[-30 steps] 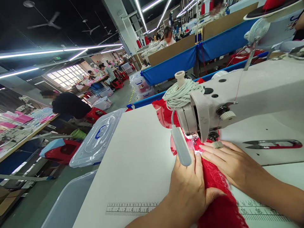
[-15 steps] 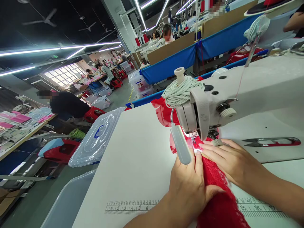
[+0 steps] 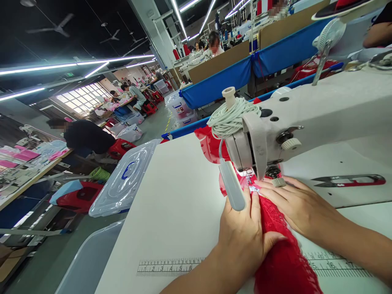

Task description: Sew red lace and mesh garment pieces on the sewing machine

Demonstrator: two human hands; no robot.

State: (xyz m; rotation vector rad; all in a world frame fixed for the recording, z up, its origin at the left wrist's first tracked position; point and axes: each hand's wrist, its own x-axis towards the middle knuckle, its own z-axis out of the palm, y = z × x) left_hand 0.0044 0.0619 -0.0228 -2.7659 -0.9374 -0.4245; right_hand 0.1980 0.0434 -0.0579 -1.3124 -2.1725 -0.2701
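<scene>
Left hand (image 3: pixel 241 230), right hand (image 3: pixel 301 206) | nearer presser foot (image 3: pixel 248 179) | (on red lace (image 3: pixel 275 220))

left hand (image 3: pixel 240 232): palm down, thumb splayed | right hand (image 3: pixel 298 204): flattened, fingers extended | forearms (image 3: pixel 358 241) converging

Far left of my left hand (image 3: pixel 240 232): paned window (image 3: pixel 83 98) | high above: dark ceiling (image 3: pixel 81 34), lit tubes (image 3: pixel 114 60) | nearer: red stool (image 3: pixel 121 148), grey-green floor (image 3: pixel 58 255)

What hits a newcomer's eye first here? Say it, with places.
Vivid red lace-edged fabric, beneath the left hand and right hand, leads to the presser foot of the sewing machine. A coil of pale cord sits atop the machine's needle end. Thread snips lie to the right, beyond the right hand.
</scene>
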